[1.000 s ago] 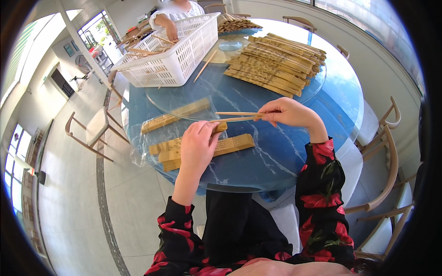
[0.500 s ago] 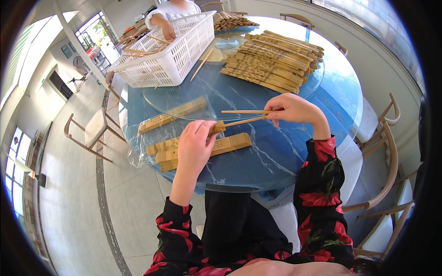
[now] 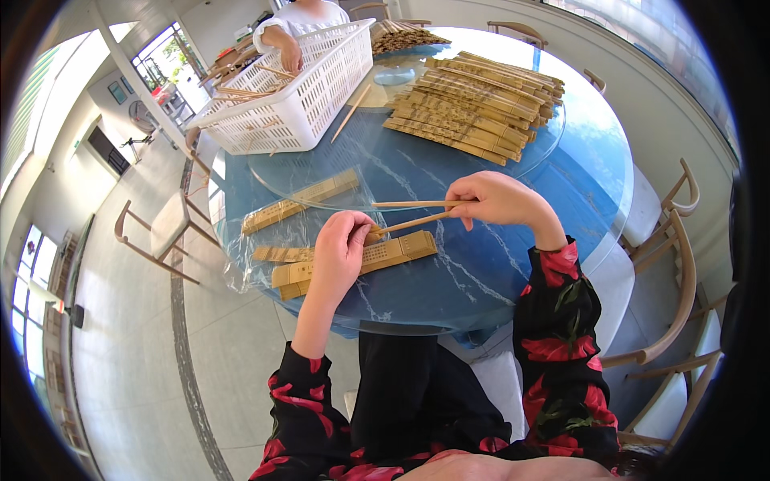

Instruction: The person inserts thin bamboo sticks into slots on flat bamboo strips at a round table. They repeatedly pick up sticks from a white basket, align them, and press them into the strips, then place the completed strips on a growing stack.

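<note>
lying crosswise, chopsticks (image 3: pixel 409 213) point left from right hand (image 3: pixel 495 199).

— What are the chopsticks (image 3: pixel 413 213) made of?
— Pale matt wood. The far basket (image 3: pixel 309 88) is white plastic; the tabletop (image 3: pixel 497 272) is glossy blue under clear glass.

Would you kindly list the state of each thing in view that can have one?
left hand: closed on a paper sleeve end
right hand: pinching two chopsticks
chopsticks: held level, tips apart, lower one at the sleeve
paper sleeve: flat on the table
white basket: upright, a few sticks inside
sleeve stack: piled flat
</note>
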The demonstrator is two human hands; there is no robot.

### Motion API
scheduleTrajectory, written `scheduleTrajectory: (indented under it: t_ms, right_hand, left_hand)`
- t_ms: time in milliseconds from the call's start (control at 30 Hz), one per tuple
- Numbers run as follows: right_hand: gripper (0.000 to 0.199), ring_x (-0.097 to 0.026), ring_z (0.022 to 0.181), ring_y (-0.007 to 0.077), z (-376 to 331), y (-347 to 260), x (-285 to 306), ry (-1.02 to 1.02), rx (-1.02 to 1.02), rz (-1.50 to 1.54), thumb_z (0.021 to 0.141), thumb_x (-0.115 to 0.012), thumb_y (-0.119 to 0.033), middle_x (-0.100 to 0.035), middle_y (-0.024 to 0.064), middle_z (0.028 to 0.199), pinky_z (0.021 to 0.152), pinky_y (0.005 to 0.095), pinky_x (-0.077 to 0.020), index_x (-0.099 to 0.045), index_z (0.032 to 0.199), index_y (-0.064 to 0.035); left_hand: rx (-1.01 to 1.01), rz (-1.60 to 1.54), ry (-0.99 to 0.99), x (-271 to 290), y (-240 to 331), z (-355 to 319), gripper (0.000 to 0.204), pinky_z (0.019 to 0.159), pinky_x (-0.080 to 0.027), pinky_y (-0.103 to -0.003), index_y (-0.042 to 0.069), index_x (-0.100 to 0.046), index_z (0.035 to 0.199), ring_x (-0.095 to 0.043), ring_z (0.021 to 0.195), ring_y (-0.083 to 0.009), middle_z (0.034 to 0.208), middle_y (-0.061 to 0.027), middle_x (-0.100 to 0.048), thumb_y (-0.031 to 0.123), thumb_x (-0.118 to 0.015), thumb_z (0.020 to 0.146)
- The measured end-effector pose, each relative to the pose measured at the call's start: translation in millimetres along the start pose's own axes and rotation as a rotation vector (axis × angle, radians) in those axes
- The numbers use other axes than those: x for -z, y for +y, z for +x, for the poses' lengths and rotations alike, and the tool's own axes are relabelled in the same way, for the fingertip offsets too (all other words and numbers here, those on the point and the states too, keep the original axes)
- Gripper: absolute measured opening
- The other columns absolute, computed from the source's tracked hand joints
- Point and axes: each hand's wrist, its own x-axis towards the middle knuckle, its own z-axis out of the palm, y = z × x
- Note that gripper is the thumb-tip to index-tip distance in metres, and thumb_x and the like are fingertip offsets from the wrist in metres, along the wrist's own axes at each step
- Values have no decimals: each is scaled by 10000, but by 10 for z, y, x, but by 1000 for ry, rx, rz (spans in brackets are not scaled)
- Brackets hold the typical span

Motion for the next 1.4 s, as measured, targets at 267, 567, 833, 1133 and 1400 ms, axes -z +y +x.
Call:
scheduleTrajectory:
  t_ms: [267, 567, 833, 1133, 1400]
  right_hand:
    - [155, -581, 622, 145, 10, -61, -77, 8, 24, 12, 960, -610, -184, -691, -2, 687, 586, 314, -433, -680, 955, -46]
    - [168, -627, 648, 210, 54, -105, -213, 104, 48, 16, 959, -599, -197, -684, 31, 685, 608, 350, -460, -676, 928, -51]
    - [176, -533, 564, 127, 84, -163, -341, -39, -38, 420, 996, -588, -190, -656, 37, 685, 559, 279, -418, -655, 978, -28]
    - [195, -410, 573, 24, 117, -129, -418, -129, -41, 585, 1056, -528, -192, -545, -29, 689, 499, 190, -314, -619, 1091, -23]
    - [183, -424, 528, 48, 161, -81, -467, -121, -100, 652, 1025, -554, -212, -556, -22, 652, 474, 224, -316, -617, 1013, -41]
  left_hand:
    - [-333, 311, 187, -7, 86, 27, 36, 807, -519, -389, 44, -663, 903, -632, 912, -302, 904, -78, -676, 14, -666, 883]
    - [-322, 296, 234, 22, 85, 13, 65, 820, -525, -385, 42, -674, 904, -642, 926, -296, 904, -76, -687, 2, -683, 854]
    - [-401, 405, 359, 52, 127, 35, 53, 851, -507, -393, 46, -656, 869, -628, 903, -290, 878, -67, -670, -1, -677, 855]
    - [-248, 207, 276, 59, 63, 14, 136, 883, -480, -387, 52, -653, 1013, -614, 924, -278, 885, -46, -686, -7, -635, 892]
    - [-308, 542, 479, 88, 153, -4, 278, 1075, -390, -435, 55, -610, 1192, -561, 1143, -272, 1162, -88, -670, -32, -565, 932]
